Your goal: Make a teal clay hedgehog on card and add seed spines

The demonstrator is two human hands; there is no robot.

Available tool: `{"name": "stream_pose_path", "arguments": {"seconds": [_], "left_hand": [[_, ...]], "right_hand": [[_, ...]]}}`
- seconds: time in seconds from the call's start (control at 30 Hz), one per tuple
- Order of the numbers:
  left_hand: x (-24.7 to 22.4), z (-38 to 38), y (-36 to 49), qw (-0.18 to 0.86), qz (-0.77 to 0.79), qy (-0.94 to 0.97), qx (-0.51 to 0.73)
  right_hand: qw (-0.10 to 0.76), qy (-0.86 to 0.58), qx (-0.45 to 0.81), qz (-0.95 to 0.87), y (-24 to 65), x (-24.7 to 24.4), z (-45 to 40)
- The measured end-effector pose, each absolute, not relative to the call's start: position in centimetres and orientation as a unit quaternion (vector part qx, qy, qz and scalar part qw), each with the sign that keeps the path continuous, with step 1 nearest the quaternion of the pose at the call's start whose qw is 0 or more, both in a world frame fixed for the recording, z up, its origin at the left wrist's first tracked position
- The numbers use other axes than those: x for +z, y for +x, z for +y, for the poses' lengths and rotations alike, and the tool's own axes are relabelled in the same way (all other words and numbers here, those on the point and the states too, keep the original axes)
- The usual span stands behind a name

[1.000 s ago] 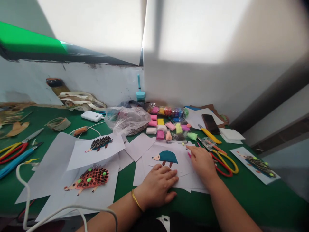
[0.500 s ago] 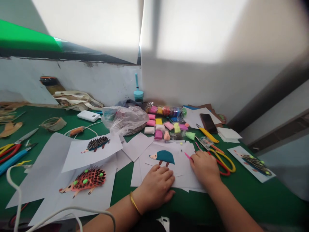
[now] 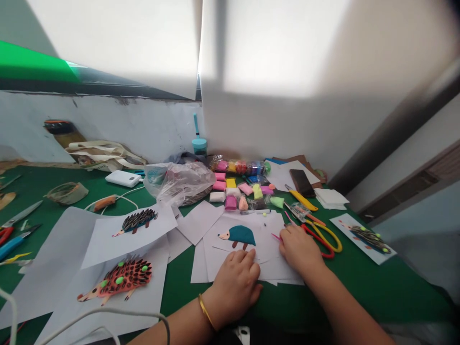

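Observation:
My left hand (image 3: pixel 237 281) lies palm down with fingers stretched on the lower edge of white paper (image 3: pixel 223 273), just below a flat clay hedgehog (image 3: pixel 241 235). This hedgehog has a smooth teal body, a pale face and brown legs. To its right, my right hand (image 3: pixel 301 247) rests on the paper's edge with curled fingers. A thin pink stick-like tool (image 3: pixel 275 236) pokes out left from its fingertips; the rest is hidden. A tiny dark bead (image 3: pixel 265 224) and a yellow-green one (image 3: pixel 265 214) lie above on the paper.
Clay packets (image 3: pixel 230 202) lie behind the paper beside a plastic bag (image 3: pixel 179 179). Scissors (image 3: pixel 323 237), a yellow cutter (image 3: pixel 304 200) and a phone (image 3: pixel 302 183) are at right. Seed-covered hedgehog pictures (image 3: pixel 138 223) lie left, near a white cable (image 3: pixel 108 310). Another hedgehog card (image 3: pixel 362 238) sits far right.
The camera view has shifted, so the table appears further left. My left hand has slid slightly right relative to the teal hedgehog. The pink tool lies a little flatter in my right hand.

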State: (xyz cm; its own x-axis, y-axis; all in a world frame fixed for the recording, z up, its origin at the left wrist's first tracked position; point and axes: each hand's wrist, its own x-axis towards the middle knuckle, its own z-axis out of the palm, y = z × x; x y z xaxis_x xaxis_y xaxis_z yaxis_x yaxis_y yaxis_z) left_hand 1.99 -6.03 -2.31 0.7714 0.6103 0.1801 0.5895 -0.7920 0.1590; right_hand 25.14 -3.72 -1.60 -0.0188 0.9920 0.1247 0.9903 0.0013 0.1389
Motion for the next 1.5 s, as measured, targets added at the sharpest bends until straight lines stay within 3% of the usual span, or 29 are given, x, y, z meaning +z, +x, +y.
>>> {"name": "stream_pose_path", "arguments": {"seconds": [0.27,0.4,1.27,1.5], "left_hand": [[-1.9,-6.1,1.9,0.056,0.318,0.941,0.104],[-1.9,-6.1,1.9,0.062,0.32,0.939,0.105],[-2.1,-6.1,2.0,0.065,0.319,0.94,0.102],[-2.0,-6.1,2.0,0.07,0.327,0.936,0.11]], "right_hand": [[-0.232,0.643,-0.088,0.725,23.4,-1.8,-4.7],[-0.287,0.616,-0.13,0.722,22.8,-3.1,-4.6],[-0.314,0.609,-0.158,0.711,22.9,-4.6,-4.1],[-0.274,0.612,-0.151,0.726,22.6,-4.9,-3.7]]}}
